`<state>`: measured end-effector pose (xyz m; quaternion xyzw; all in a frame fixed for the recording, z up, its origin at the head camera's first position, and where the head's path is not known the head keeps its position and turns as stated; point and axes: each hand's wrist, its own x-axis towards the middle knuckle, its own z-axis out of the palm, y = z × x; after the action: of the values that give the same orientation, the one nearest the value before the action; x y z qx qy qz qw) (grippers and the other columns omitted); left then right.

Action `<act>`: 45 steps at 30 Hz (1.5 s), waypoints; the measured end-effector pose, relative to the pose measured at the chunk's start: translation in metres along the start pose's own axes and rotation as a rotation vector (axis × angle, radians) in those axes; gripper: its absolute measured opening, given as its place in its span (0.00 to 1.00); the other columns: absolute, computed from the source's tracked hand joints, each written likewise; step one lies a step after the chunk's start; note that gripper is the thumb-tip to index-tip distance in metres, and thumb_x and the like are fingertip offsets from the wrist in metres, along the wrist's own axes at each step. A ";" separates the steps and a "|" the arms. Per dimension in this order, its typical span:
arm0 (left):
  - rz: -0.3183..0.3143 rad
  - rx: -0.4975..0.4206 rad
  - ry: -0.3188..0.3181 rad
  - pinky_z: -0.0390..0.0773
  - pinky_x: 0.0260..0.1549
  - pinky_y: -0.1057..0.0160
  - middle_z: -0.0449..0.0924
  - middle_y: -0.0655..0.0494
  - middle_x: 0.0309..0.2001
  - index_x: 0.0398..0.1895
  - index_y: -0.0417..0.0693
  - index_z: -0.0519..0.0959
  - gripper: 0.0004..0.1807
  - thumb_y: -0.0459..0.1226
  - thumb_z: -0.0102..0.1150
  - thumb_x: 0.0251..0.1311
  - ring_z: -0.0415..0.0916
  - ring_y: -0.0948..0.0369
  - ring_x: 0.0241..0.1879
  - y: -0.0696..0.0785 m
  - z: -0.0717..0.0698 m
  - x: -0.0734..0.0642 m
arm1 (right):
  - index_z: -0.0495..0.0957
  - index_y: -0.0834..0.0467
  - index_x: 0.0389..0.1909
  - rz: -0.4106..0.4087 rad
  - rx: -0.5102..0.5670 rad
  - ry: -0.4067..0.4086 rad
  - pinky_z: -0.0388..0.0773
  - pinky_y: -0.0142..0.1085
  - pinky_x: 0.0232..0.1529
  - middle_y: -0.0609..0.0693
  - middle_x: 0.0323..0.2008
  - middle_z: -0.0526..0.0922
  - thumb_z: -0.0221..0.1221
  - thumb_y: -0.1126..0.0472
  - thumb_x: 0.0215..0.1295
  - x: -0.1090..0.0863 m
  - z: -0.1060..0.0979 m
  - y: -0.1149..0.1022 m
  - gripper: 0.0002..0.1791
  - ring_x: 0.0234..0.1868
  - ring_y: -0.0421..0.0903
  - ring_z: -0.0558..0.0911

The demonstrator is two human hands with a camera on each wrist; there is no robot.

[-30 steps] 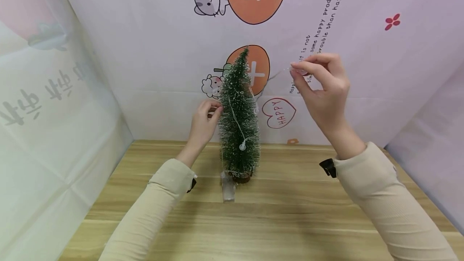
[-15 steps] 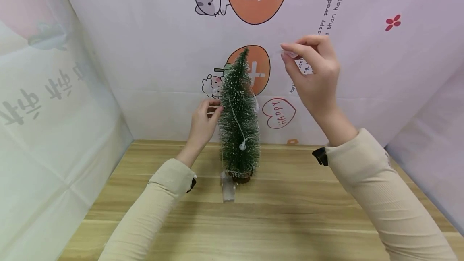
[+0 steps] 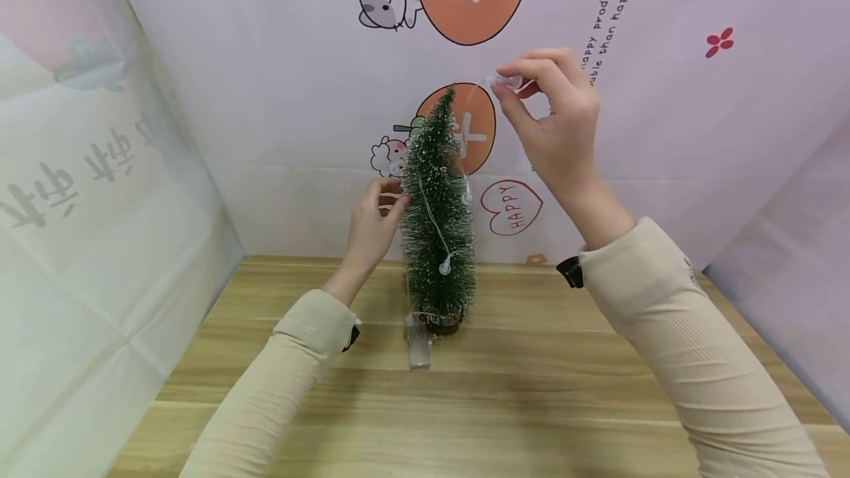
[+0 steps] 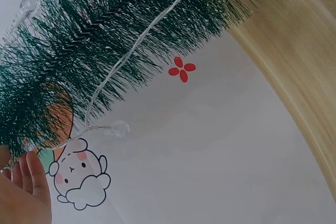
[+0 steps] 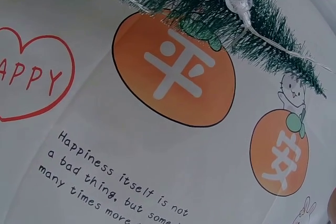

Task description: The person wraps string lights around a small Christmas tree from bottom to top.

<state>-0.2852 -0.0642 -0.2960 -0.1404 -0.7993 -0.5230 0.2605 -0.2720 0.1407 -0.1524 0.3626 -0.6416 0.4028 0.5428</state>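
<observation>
A small green Christmas tree (image 3: 434, 227) with white-flecked needles stands upright on a wooden base (image 3: 443, 326). A clear string-light wire (image 3: 430, 214) with round bulbs winds around it. One bulb (image 3: 445, 267) hangs on the lower front, another bulb (image 3: 467, 198) at the right edge. My left hand (image 3: 375, 220) holds the tree's left side at mid-height, thumb and fingertips at the needles. To the upper right of the treetop, my right hand (image 3: 554, 105) pinches a clear bulb (image 3: 510, 82) of the string light between thumb and fingers; its wire runs toward the tip.
A clear battery box (image 3: 418, 345) lies at the tree's foot on the wooden table (image 3: 319, 404). Close behind stands a printed white backdrop (image 3: 299, 94), with a side panel (image 3: 86, 242) at left.
My right hand has moved up and left with the bulb, from beside the tree to near its tip. The left hand and the tree have stayed in place.
</observation>
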 end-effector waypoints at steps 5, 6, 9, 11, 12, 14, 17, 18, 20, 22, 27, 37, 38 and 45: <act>0.023 0.006 0.007 0.83 0.44 0.56 0.78 0.40 0.47 0.54 0.35 0.71 0.16 0.31 0.55 0.64 0.80 0.50 0.44 0.000 0.000 0.001 | 0.82 0.67 0.35 0.003 0.006 -0.026 0.76 0.21 0.43 0.62 0.36 0.80 0.64 0.65 0.59 0.005 0.005 -0.001 0.08 0.38 0.48 0.79; 0.025 0.005 0.008 0.83 0.43 0.56 0.78 0.40 0.47 0.54 0.35 0.71 0.16 0.31 0.55 0.64 0.80 0.50 0.44 0.000 0.000 0.001 | 0.82 0.68 0.35 0.004 0.009 -0.032 0.76 0.21 0.43 0.62 0.36 0.80 0.64 0.65 0.59 0.006 0.006 -0.001 0.08 0.38 0.47 0.79; 0.026 0.005 0.011 0.83 0.43 0.56 0.78 0.40 0.47 0.54 0.35 0.71 0.16 0.31 0.55 0.64 0.80 0.50 0.43 0.001 0.000 0.001 | 0.82 0.68 0.36 0.000 0.024 -0.053 0.76 0.21 0.43 0.63 0.36 0.80 0.64 0.66 0.60 0.008 0.008 -0.001 0.08 0.38 0.46 0.79; 0.028 0.007 0.013 0.83 0.42 0.56 0.79 0.40 0.47 0.53 0.35 0.71 0.16 0.31 0.55 0.64 0.81 0.50 0.43 0.001 0.000 0.001 | 0.82 0.68 0.36 -0.002 0.030 -0.062 0.76 0.21 0.42 0.63 0.37 0.79 0.63 0.66 0.60 0.009 0.010 -0.001 0.08 0.37 0.46 0.79; 0.029 0.008 0.014 0.83 0.42 0.56 0.79 0.40 0.47 0.53 0.35 0.72 0.16 0.31 0.55 0.64 0.81 0.50 0.43 0.002 0.000 0.001 | 0.82 0.69 0.36 -0.006 0.033 -0.069 0.76 0.21 0.42 0.63 0.37 0.79 0.63 0.66 0.60 0.010 0.011 -0.001 0.08 0.37 0.45 0.78; 0.028 0.009 0.014 0.83 0.43 0.56 0.79 0.40 0.47 0.53 0.35 0.72 0.16 0.31 0.55 0.64 0.81 0.49 0.43 0.002 0.000 0.002 | 0.82 0.68 0.36 -0.007 0.036 -0.077 0.76 0.21 0.42 0.63 0.37 0.79 0.63 0.66 0.60 0.011 0.012 -0.001 0.08 0.37 0.44 0.78; 0.031 0.004 0.017 0.83 0.43 0.56 0.79 0.40 0.46 0.53 0.35 0.72 0.16 0.30 0.56 0.63 0.80 0.49 0.43 0.002 0.001 0.002 | 0.83 0.67 0.36 0.000 0.037 -0.088 0.76 0.22 0.43 0.62 0.37 0.79 0.63 0.66 0.60 0.011 0.014 -0.001 0.08 0.36 0.43 0.77; 0.032 0.000 0.019 0.83 0.43 0.56 0.79 0.40 0.45 0.53 0.35 0.72 0.16 0.30 0.56 0.63 0.80 0.49 0.43 0.002 0.001 0.002 | 0.83 0.67 0.36 0.003 0.037 -0.091 0.76 0.22 0.43 0.62 0.37 0.79 0.63 0.66 0.60 0.011 0.015 -0.001 0.08 0.36 0.44 0.77; 0.036 -0.005 0.023 0.83 0.43 0.56 0.79 0.40 0.44 0.53 0.34 0.72 0.16 0.30 0.56 0.63 0.80 0.49 0.43 0.002 0.002 0.002 | 0.83 0.67 0.36 0.004 0.040 -0.096 0.76 0.22 0.44 0.61 0.37 0.79 0.63 0.66 0.60 0.011 0.017 -0.001 0.07 0.36 0.45 0.77; 0.039 -0.006 0.024 0.83 0.43 0.55 0.79 0.40 0.43 0.53 0.34 0.72 0.16 0.30 0.56 0.63 0.80 0.48 0.43 0.003 0.002 0.001 | 0.84 0.66 0.36 -0.002 0.043 -0.097 0.76 0.23 0.44 0.61 0.38 0.79 0.63 0.66 0.60 0.011 0.018 0.000 0.07 0.36 0.46 0.77; 0.041 0.011 0.020 0.83 0.43 0.55 0.79 0.40 0.43 0.54 0.35 0.71 0.16 0.30 0.55 0.64 0.80 0.48 0.44 0.003 0.002 0.001 | 0.84 0.66 0.39 -0.027 0.048 -0.117 0.78 0.23 0.45 0.61 0.38 0.79 0.62 0.67 0.61 0.013 0.021 0.002 0.08 0.37 0.48 0.78; 0.033 0.005 0.014 0.82 0.44 0.53 0.79 0.40 0.42 0.54 0.35 0.71 0.15 0.29 0.54 0.64 0.80 0.48 0.44 0.006 0.002 0.001 | 0.82 0.69 0.45 -0.040 0.014 -0.227 0.78 0.23 0.49 0.66 0.41 0.78 0.56 0.70 0.64 0.018 0.027 0.008 0.11 0.40 0.53 0.80; 0.032 0.003 0.012 0.82 0.44 0.53 0.79 0.40 0.42 0.54 0.35 0.71 0.15 0.29 0.54 0.65 0.80 0.48 0.44 0.006 0.002 0.001 | 0.81 0.69 0.45 -0.028 0.009 -0.231 0.79 0.24 0.49 0.67 0.41 0.78 0.56 0.69 0.64 0.018 0.028 0.008 0.12 0.41 0.53 0.80; 0.033 0.000 0.002 0.82 0.44 0.54 0.78 0.40 0.43 0.54 0.36 0.70 0.15 0.29 0.53 0.65 0.80 0.47 0.45 0.005 0.002 0.000 | 0.82 0.68 0.43 0.152 0.020 -0.194 0.81 0.25 0.47 0.62 0.41 0.80 0.62 0.67 0.61 0.020 0.033 0.010 0.11 0.41 0.47 0.81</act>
<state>-0.2828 -0.0602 -0.2927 -0.1531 -0.7967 -0.5187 0.2697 -0.2969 0.1141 -0.1363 0.3556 -0.7127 0.4123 0.4422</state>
